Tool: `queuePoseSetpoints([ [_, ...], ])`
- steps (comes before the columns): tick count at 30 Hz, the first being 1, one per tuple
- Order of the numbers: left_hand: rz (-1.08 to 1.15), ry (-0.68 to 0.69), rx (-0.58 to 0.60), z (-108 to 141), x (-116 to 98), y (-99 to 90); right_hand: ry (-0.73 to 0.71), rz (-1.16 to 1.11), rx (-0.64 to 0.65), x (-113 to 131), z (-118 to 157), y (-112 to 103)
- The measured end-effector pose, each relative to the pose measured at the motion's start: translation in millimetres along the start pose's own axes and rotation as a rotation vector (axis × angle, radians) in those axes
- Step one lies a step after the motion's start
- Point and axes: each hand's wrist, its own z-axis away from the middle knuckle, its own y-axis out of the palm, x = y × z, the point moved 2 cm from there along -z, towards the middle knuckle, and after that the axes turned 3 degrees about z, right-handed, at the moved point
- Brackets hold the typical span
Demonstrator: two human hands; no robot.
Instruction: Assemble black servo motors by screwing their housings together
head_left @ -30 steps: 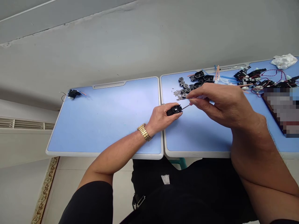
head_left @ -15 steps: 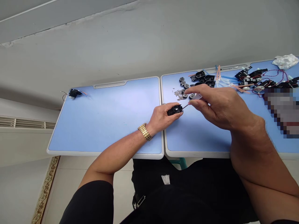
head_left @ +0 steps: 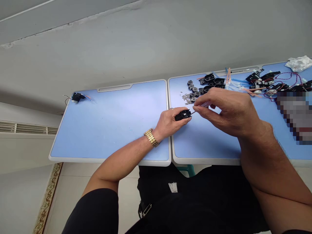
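Note:
A small black housing with a light round part in its face is held in my left hand, fingers and thumb wrapped round it. My right hand pinches a screwdriver with a clear handle. Its thin shaft points left, and the tip meets the right end of the housing. Small metal screws lie loose just beyond my hands. Beside them are several round metal-and-black parts, some partly behind my right hand.
Black housings with blue and orange tubes lie at the back right. Farther right are black assemblies with red wires and a crumpled white bag. One black assembly sits at the left table's far-left corner.
My right hand has shifted slightly left, its fingertips now closer to the housing along the screwdriver. My left hand and the housing have hardly moved.

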Motion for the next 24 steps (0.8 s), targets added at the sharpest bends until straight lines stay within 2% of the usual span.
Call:
queuePoseSetpoints([
  [4,-0.002,0.009,-0.007,0.0,1.5,0.0,-0.008,0.060,-0.028,-2.6,0.2,-0.2],
  [8,0.004,0.001,0.000,-0.6,1.5,-0.3,0.035,0.064,0.034,-3.2,2.3,0.5],
  [14,0.006,-0.005,-0.007,-0.4,0.9,-0.1,0.019,0.063,0.154,0.5,4.0,-0.7],
  [20,0.003,0.004,-0.010,-0.6,1.8,-1.0,0.043,0.064,0.112,0.4,3.8,-1.2],
  [24,-0.039,0.009,0.008,-1.0,3.2,-1.3,0.036,0.164,0.051,4.2,3.9,2.6],
])
